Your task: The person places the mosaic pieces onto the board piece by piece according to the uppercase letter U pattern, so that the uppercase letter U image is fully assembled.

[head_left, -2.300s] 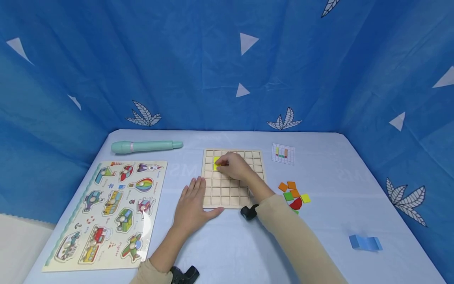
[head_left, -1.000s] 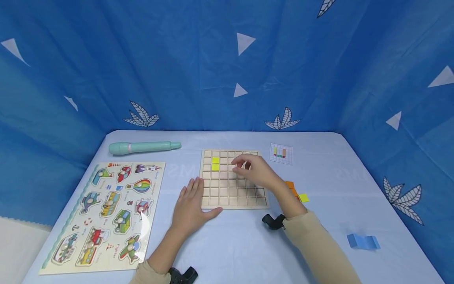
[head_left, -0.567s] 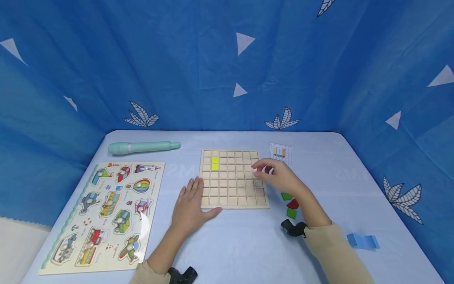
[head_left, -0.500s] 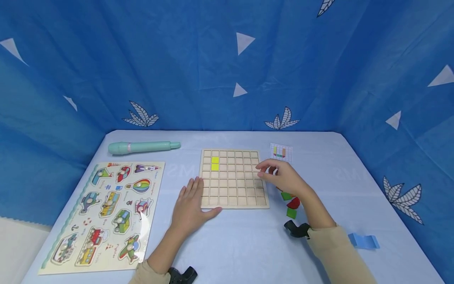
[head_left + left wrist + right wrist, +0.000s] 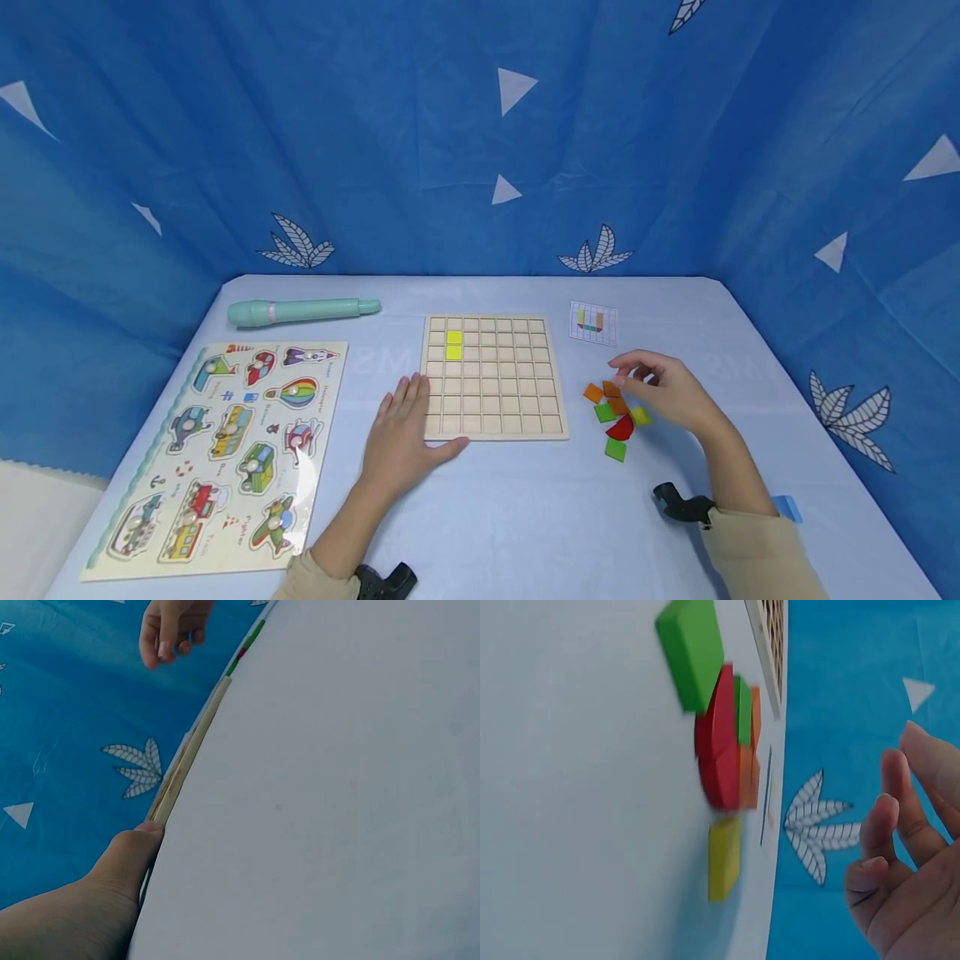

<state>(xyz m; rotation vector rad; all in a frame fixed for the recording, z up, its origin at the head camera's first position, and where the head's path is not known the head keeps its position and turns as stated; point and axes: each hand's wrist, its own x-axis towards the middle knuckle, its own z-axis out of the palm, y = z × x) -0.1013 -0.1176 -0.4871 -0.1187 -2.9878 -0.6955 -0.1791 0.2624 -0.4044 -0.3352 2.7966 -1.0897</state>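
Observation:
My left hand (image 5: 401, 442) lies flat with straight fingers at the left edge of a wooden grid board (image 5: 495, 379). In the left wrist view its thumb touches the edge of the board (image 5: 191, 754). Two yellow square tiles (image 5: 453, 344) sit one above the other in the board's upper left cells. My right hand (image 5: 667, 392) hovers by a loose pile of tiles, fingers loosely bent. The right wrist view shows nothing in that hand (image 5: 915, 840). Orange tiles (image 5: 593, 392), green tiles (image 5: 616, 450), red curved pieces (image 5: 620, 428) and a yellow tile (image 5: 641, 416) make up the pile.
A small pattern card (image 5: 593, 323) lies behind the pile. On the left are a picture peg puzzle (image 5: 300, 442) and a mint-green microphone-shaped stick (image 5: 303, 312). A blue piece (image 5: 787, 508) is partly hidden behind the right forearm. Blue curtain (image 5: 420, 150) surrounds the table.
From the yellow tiles on the board, my right hand has moved right across the board to the loose pile, uncovering both tiles. The left hand has stayed at the board's edge.

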